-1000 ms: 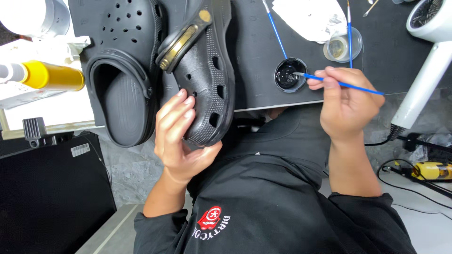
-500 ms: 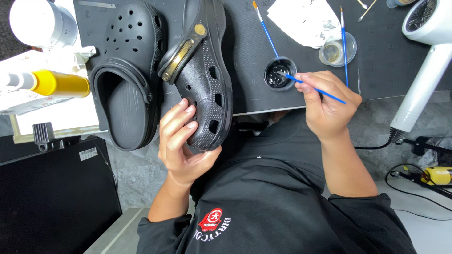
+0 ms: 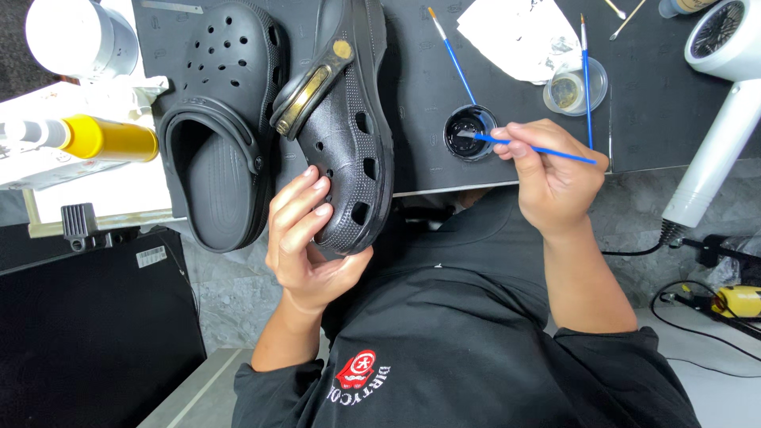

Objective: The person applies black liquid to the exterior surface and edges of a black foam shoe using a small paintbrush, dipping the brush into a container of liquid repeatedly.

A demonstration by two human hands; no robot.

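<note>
A black mat is spread over the table, and most things are laid on it. Two black clogs are seen. One clog is laid flat at the mat's left part, its opening up. The second clog, with a gold-coloured strap piece, is tilted on its side just beside the first and is gripped at its toe end by the left hand, fingers curled over the perforated side, thumb underneath.

One white hair dryer is placed at the right edge, its cord trailing off below. One white cylinder is seen at the top left, and one yellow bottle lies on its side beneath it, on white paper. One crumpled paper is laid at the top of the mat.

Two small round pots are counted: a black paint pot and a clear pot, well apart from the clogs.

Three blue brushes are counted. One brush is pinched in the closed right hand, its tip dipped in the black pot. A second lies just above that pot; a third is laid across the clear pot.
</note>
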